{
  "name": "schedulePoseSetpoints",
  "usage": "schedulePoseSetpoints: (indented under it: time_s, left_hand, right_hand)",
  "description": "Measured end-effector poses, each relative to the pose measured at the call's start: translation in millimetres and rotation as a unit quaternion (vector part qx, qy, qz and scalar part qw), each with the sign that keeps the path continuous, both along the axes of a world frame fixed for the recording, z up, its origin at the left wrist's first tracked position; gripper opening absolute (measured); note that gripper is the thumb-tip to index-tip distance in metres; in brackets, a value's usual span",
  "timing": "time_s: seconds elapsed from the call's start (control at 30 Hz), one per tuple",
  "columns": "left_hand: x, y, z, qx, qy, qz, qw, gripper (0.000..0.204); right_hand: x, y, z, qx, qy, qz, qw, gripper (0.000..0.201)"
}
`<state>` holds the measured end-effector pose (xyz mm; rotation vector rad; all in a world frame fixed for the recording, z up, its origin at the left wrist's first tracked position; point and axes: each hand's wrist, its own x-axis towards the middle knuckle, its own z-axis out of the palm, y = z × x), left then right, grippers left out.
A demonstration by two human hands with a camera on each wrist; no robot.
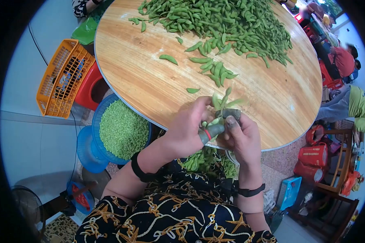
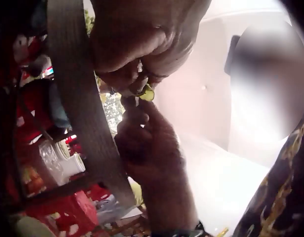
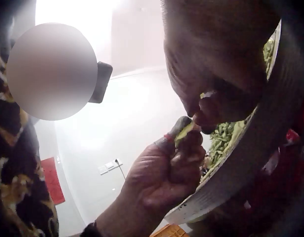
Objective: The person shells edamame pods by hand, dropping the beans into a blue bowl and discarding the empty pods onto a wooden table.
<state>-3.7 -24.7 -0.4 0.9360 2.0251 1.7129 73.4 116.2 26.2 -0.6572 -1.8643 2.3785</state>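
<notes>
At the near edge of the round wooden table [image 1: 150, 81], both hands meet over a few green edamame pods [image 1: 225, 98]. My left hand [image 1: 182, 130] grips a pod, its thumb in a grey-green cover with a red band; pale green beans [image 1: 215, 121] show beside that thumb. Facing it, my right hand [image 1: 246, 139] pinches pods between its thumb and a forefinger in a dark cover. The right wrist view shows a pod [image 3: 185, 131] at the left thumb, and the left wrist view shows a green pod end [image 2: 148, 94] between the hands.
A large heap of edamame pods [image 1: 219, 20] covers the table's far side, with several loose pods nearer. A blue basket of shelled beans [image 1: 123, 129] stands below left, near a red stool [image 1: 87, 87] and an orange crate [image 1: 54, 87]. More greens [image 1: 205, 162] lie under the hands. People sit beyond right.
</notes>
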Motion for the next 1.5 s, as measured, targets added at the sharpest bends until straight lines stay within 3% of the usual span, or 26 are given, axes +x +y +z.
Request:
schedulePoseSetpoints:
  time_s: [0.07, 0.13, 0.2, 0.23, 0.3, 0.33, 0.4, 0.43, 0.5, 0.53, 0.6, 0.63, 0.67, 0.73, 0.77, 0.83, 1.07, 1.13, 1.17, 1.23, 1.33, 1.4, 1.47, 1.5]
  left_hand:
    - [0, 0, -1, 0.028, 0.011, -0.015, 0.999, 0.066]
    - [-2, 0, 12, 0.057, 0.024, -0.032, 0.998, 0.074]
    - [-3, -10, 32, -0.078, -0.092, -0.049, 0.991, 0.064]
    - [-6, -12, 27, -0.078, -0.092, -0.049, 0.991, 0.064]
    - [-12, -15, 11, 0.009, 0.189, -0.145, 0.971, 0.053]
    - [-15, -18, 11, 0.009, 0.189, -0.146, 0.971, 0.053]
    - [-18, -24, 11, 0.003, 0.247, -0.206, 0.947, 0.031]
    - [-16, -21, 10, 0.003, 0.247, -0.205, 0.947, 0.031]
    - [-9, -10, 4, 0.122, 0.110, -0.105, 0.981, 0.019]
    - [-6, -5, 1, 0.122, 0.110, -0.105, 0.981, 0.019]
    - [0, 2, -3, 0.161, -0.109, -0.043, 0.980, 0.013]
    - [3, 3, 2, 0.249, -0.341, -0.088, 0.902, 0.018]
    - [2, 2, 1, 0.250, -0.340, -0.089, 0.902, 0.018]
    - [-3, 1, -4, 0.301, -0.497, -0.175, 0.795, 0.019]
    - [-2, 1, -3, 0.302, -0.497, -0.176, 0.795, 0.019]
    - [-1, 0, 4, 0.268, -0.516, -0.151, 0.799, 0.020]
    - [3, 0, 1, 0.254, -0.512, -0.150, 0.807, 0.024]
    - [6, 1, 4, 0.205, -0.471, -0.114, 0.850, 0.020]
    - [4, 0, 3, 0.206, -0.470, -0.115, 0.850, 0.020]
    - [-4, -5, -1, 0.045, -0.279, -0.089, 0.955, 0.020]
    - [-13, -17, 8, 0.116, -0.365, -0.051, 0.922, 0.020]
    - [-20, -20, 9, 0.154, -0.372, -0.078, 0.912, 0.021]
    - [-18, -15, 23, 0.072, -0.290, -0.060, 0.953, 0.022]
    - [-16, -10, 17, 0.111, -0.242, -0.070, 0.961, 0.023]
  right_hand:
    - [0, 0, 0, -0.059, -0.004, 0.020, 0.998, 0.011]
    - [2, 1, -5, -0.047, 0.006, 0.022, 0.999, 0.011]
    - [3, 2, -10, -0.024, 0.025, 0.028, 0.999, 0.012]
    - [3, 2, -9, -0.024, 0.025, 0.028, 0.999, 0.012]
    - [6, 3, -7, -0.250, 0.032, 0.058, 0.966, 0.010]
    - [7, 3, -8, -0.250, 0.032, 0.057, 0.966, 0.010]
    - [7, 3, -10, -0.390, 0.023, 0.087, 0.916, 0.009]
    - [7, 2, -10, -0.390, 0.023, 0.088, 0.916, 0.009]
    - [4, -3, -7, -0.383, 0.046, 0.045, 0.922, 0.009]
    - [4, -6, -4, -0.383, 0.046, 0.045, 0.922, 0.009]
    - [2, -10, 2, -0.143, 0.042, -0.030, 0.988, 0.010]
    - [2, -11, 2, -0.085, 0.064, -0.041, 0.993, 0.011]
    - [3, -11, 2, -0.083, 0.065, -0.041, 0.994, 0.011]
    - [4, -9, 1, 0.070, 0.101, -0.036, 0.992, 0.010]
    - [4, -9, -1, 0.072, 0.100, -0.035, 0.992, 0.010]
    - [4, -8, -7, 0.182, 0.159, -0.036, 0.970, 0.011]
    - [7, -6, -6, 0.203, 0.165, -0.034, 0.965, 0.011]
    - [6, -6, -5, 0.210, 0.174, -0.065, 0.960, 0.009]
    - [7, -5, -4, 0.211, 0.175, -0.065, 0.959, 0.009]
    - [11, 2, -2, 0.084, 0.120, -0.108, 0.983, 0.009]
    - [14, 15, 6, 0.037, 0.098, -0.081, 0.991, 0.009]
    - [14, 19, 10, 0.053, 0.084, -0.047, 0.994, 0.009]
    - [14, 20, 14, 0.067, 0.068, -0.009, 0.995, 0.009]
    - [14, 19, 16, 0.066, 0.055, 0.018, 0.996, 0.009]
